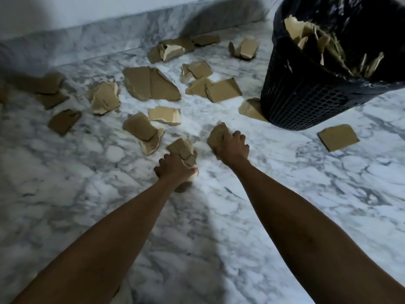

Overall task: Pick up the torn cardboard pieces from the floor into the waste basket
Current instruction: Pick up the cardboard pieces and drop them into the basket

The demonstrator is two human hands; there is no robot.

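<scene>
Cardboard pieces sit clenched in the fingers of the left hand [173, 166] and right hand [232, 148].

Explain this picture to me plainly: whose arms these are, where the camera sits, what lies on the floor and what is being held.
There is no machine here. The one picture comes from a camera worn on a person's head, looking forward and down at their bare arms. The left hand grips a few torn brown cardboard pieces; the right hand grips another brown cardboard scrap. Many more torn cardboard pieces lie scattered on the white and grey marble floor. At upper right stands a black mesh waste basket lined with a black bag, already holding cardboard.
</scene>
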